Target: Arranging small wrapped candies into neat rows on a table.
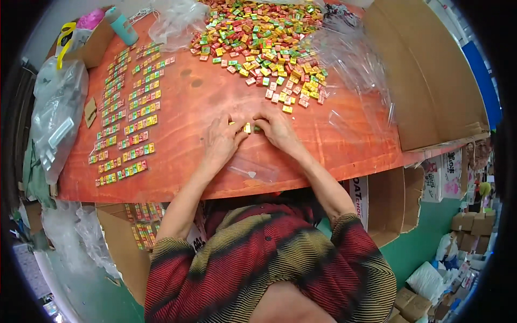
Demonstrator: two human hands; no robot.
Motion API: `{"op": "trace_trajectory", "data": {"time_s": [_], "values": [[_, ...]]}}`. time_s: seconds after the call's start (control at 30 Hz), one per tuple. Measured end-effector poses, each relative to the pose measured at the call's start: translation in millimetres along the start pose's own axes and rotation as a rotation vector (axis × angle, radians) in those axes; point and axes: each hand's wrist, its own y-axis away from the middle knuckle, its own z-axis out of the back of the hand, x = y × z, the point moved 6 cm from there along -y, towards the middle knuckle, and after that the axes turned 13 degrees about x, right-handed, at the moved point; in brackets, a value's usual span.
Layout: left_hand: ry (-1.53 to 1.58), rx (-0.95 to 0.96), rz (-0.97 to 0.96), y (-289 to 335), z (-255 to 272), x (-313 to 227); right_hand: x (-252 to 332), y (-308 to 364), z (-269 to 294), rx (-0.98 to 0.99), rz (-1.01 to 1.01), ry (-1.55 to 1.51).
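Note:
Both hands are at the middle of the reddish table (194, 167), fingertips turned toward each other. My left hand (221, 139) has its thumb and fingers closed around a small yellow box (246, 128). Just to the right, the curled fingers of my right hand (277, 130) press on a small green box (257, 129), mostly covered by the fingertips. Other boxes may sit under the fingers, hidden from view. A clear plastic sleeve (253, 171) lies flat below the hands, near the table's front edge.
Beyond my hands spreads a big heap of small coloured boxes (264, 37). Rows of boxes in strips (132, 169) lie at left. Clear plastic film (350, 59) and a large cardboard box (425, 81) stand at right. A light-blue bottle (123, 27) is at far left.

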Motion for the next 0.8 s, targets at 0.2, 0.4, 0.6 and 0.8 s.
{"op": "trace_trajectory", "data": {"time_s": [0.2, 0.4, 0.6, 0.8], "values": [[0.017, -0.002, -0.026, 0, -3, 4, -16, -1, 0, 0.022, -0.192, -0.293], [0.045, -0.008, -0.034, 2, -1, 15, 8, -8, -6, 0.038, -0.057, 0.289], [0.049, -0.019, -0.026, -1, 2, 15, 10, 21, 27, -0.005, -0.125, 0.202], [0.04, 0.049, -0.054, -13, 5, 6, 7, 14, 5, 0.181, -0.095, 0.313]]}}
